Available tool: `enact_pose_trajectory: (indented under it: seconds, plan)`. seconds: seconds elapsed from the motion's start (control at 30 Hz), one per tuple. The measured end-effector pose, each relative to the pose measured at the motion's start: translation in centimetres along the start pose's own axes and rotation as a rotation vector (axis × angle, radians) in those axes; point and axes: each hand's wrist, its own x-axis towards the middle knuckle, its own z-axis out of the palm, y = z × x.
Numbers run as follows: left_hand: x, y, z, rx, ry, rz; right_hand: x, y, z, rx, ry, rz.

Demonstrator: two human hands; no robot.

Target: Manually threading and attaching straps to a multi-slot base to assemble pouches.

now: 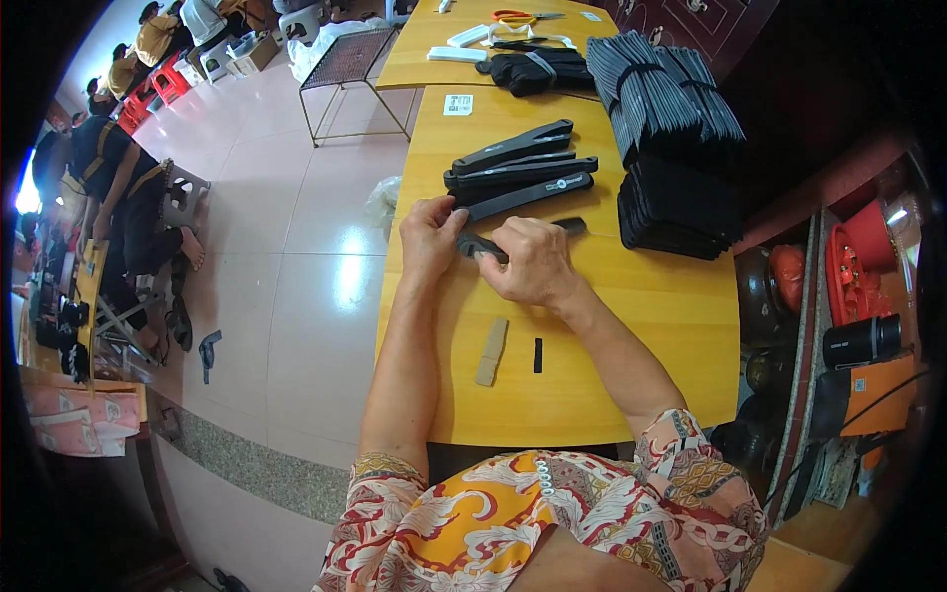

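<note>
My left hand (428,238) is closed, thumb and fingers pinching the left end of a black fabric strap (477,247) over the yellow table. My right hand (534,259) wraps round the same strap, whose other end sticks out to the right past my knuckles. Part of the strap is hidden under my right fingers. Just beyond my hands lie several folded black straps (523,163) in a loose pile. Nearer to me, a flat beige strip (491,352) and a small narrow black strip (538,355) rest on the tabletop.
Banded bundles of grey-black striped pieces (639,87) and a black fabric stack (676,209) stand at the right. Orange-handled scissors (518,17) and a black bundle (533,71) lie at the far end. A metal-framed stool (350,61) stands left; people (123,187) sit beyond.
</note>
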Motion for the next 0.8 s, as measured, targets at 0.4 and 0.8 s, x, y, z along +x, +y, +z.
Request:
enact_pose_trajectory:
  seconds: [0.4, 0.8]
  plan:
    - [-0.8, 1.9, 0.2, -0.022, 0.279, 0.302, 1.8, -1.9, -10.9, 0.913, 0.234, 0.492]
    - [-10.9, 9.7, -4.2, 0.324, -0.393, 0.556, 1.0, -1.2, -12.8, 1.021, 0.238, 0.478]
